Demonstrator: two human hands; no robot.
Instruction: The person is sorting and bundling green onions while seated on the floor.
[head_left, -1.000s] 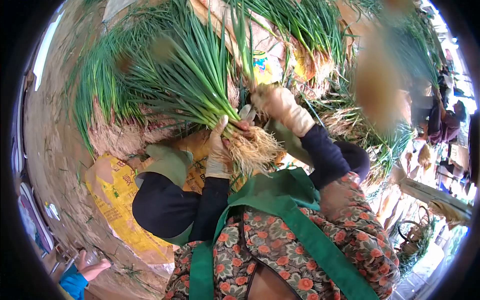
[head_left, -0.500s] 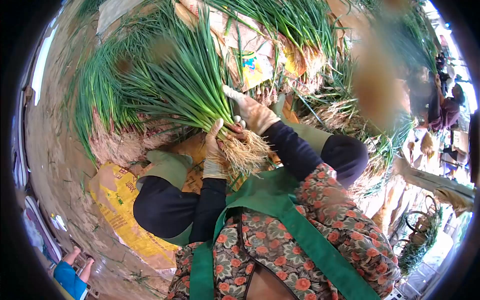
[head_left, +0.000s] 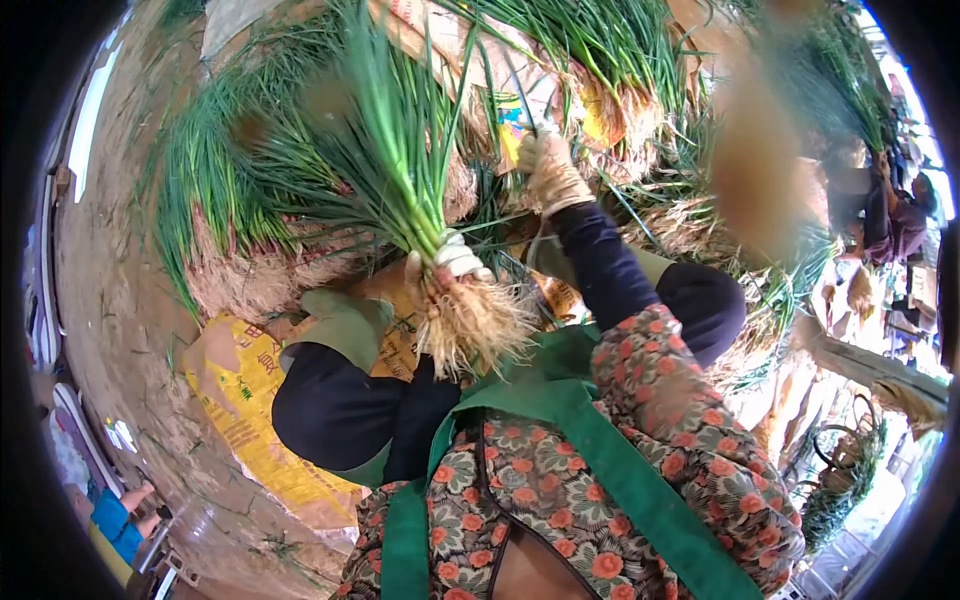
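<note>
A thick bunch of scallions stands in front of me, green tops pointing away and pale roots toward my lap. My left hand, in a whitish glove, is closed around it just above the roots; the bunch hides part of that hand. Up and to the right, my gloved right hand is apart from the bunch, its fingers closed. A thin dark strand, which looks like a leaf, runs up from those fingers. Beyond my hands lie more scallions in a heap, roots toward me.
More scallions lie on printed sacking at the far side. A yellow printed sack is spread by my left knee. Loose roots and stalks are piled at the right. Other people are at the right edge, near a wooden beam.
My right hand has left the bunch and moved up and right, away from it. The bunch has turned more upright, with my left hand now wrapped round its base.
</note>
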